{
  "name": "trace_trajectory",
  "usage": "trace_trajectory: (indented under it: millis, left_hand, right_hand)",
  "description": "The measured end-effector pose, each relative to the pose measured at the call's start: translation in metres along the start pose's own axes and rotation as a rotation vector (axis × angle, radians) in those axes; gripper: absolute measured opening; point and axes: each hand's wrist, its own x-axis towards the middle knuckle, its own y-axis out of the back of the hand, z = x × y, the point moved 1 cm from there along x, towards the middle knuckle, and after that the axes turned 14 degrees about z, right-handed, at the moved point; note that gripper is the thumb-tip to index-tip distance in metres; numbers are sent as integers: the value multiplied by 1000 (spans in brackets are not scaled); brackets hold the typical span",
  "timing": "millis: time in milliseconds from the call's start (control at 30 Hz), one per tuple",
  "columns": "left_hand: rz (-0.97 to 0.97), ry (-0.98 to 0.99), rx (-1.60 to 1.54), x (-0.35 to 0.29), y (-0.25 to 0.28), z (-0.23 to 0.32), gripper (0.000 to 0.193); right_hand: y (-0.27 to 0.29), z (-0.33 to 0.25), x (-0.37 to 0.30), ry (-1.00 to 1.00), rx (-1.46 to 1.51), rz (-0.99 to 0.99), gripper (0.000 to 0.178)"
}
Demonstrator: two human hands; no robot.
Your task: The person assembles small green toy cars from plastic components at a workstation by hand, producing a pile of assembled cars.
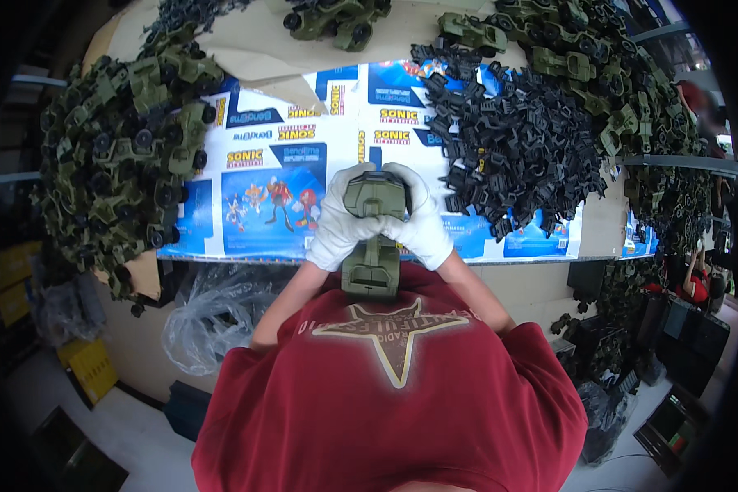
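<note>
at table edge, both gloved hands, left hand [342, 228] and right hand [422, 223], clasp green toy truck [373, 238].

An olive-green plastic toy vehicle body [374, 238] is held upright on end between both white-gloved hands, just over the near edge of the table and against the person's chest. Its upper part is a boxy cab with a dark recess, clasped between the gloves. Its lower part, narrower and stepped, hangs free below them over the red shirt.
</note>
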Motion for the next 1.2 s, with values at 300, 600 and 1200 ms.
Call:
trace_trajectory:
  millis: [300, 600, 1200]
  left_hand:
    - [-12, 30, 953, 131, -1, -22, 91]
    - [300, -556, 1578, 347, -6, 13, 68]
    - [206, -641, 1497, 342, 5, 41, 37]
  right_hand:
    - [59, 74, 30, -809, 589, 46, 60]
    - [175, 94, 190, -363, 521, 624, 45]
    - [33, 196, 179, -336, -991, -229, 34]
